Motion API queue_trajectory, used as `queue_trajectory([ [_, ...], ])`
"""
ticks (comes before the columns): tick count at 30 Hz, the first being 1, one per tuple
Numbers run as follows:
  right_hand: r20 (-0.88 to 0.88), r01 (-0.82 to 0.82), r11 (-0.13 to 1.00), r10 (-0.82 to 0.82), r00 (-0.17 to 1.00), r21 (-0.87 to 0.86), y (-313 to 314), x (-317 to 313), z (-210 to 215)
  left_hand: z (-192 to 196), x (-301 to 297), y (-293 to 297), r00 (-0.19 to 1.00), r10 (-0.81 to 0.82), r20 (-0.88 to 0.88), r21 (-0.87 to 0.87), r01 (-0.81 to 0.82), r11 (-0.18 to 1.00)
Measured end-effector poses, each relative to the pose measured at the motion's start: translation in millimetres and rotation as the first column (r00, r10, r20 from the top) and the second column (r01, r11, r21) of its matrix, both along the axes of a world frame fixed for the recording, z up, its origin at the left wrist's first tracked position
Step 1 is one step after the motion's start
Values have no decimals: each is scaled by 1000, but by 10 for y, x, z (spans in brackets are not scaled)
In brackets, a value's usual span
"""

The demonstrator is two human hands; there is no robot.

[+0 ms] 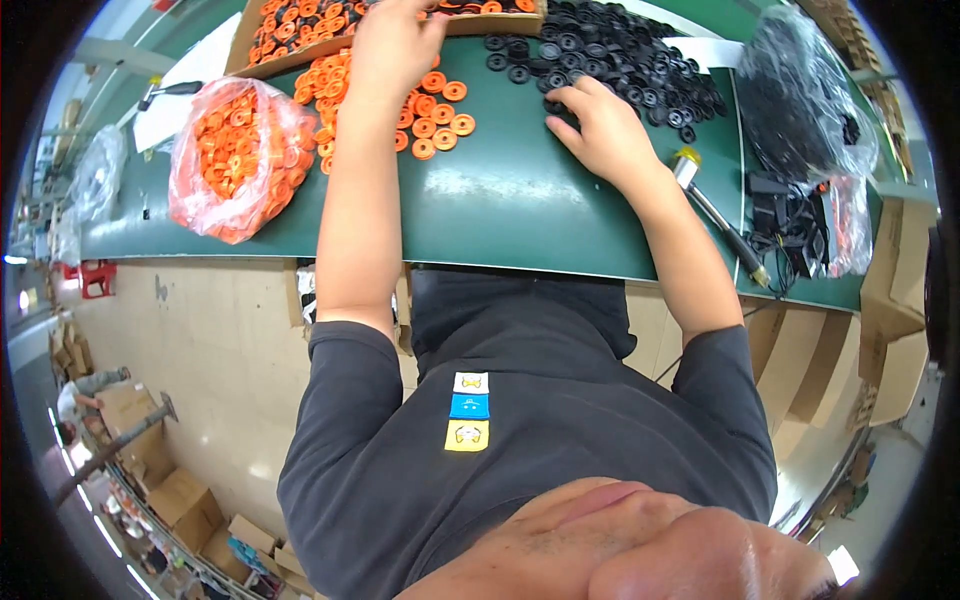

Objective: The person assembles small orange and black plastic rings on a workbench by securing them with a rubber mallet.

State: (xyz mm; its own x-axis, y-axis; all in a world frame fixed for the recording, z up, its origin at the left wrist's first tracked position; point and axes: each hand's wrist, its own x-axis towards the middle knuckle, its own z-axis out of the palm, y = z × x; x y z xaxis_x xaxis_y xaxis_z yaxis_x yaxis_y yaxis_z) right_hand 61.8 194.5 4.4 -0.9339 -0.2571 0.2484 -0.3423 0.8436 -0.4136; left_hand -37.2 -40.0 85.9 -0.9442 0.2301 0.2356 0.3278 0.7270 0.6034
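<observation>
My left hand (398,48) reaches over the near wall of a cardboard box (300,58) holding orange and black round pieces. Its thumb stands away from the fingers, whose tips run toward the top edge; I see nothing held. Loose orange discs (443,113) with raised hubs lie under and beside that wrist. Over the near edge of a heap of black wheel-like discs (640,70) is my right hand (607,125), thumb and forefinger apart and no piece visible between them. Left of my left forearm sits a clear plastic bag (240,160) full of orange discs.
A hammer (720,215) with a yellowish head lies right of my right forearm, another dark-handled tool (172,90) at far left. Clear bags (800,90) with black pieces and tangled black cables (790,235) crowd the right side of the green table (490,215). Cardboard (895,270) stands beyond its right end.
</observation>
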Motion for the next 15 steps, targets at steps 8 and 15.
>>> queue_trajectory([
  [8,42,36,988,-30,999,-150,9,116,1,-427,146,-41,973,-198,116,-434,229,871],
  [15,94,69,984,-53,994,-167,55,91,26,-616,198,210,963,-271,18,-375,257,890],
])
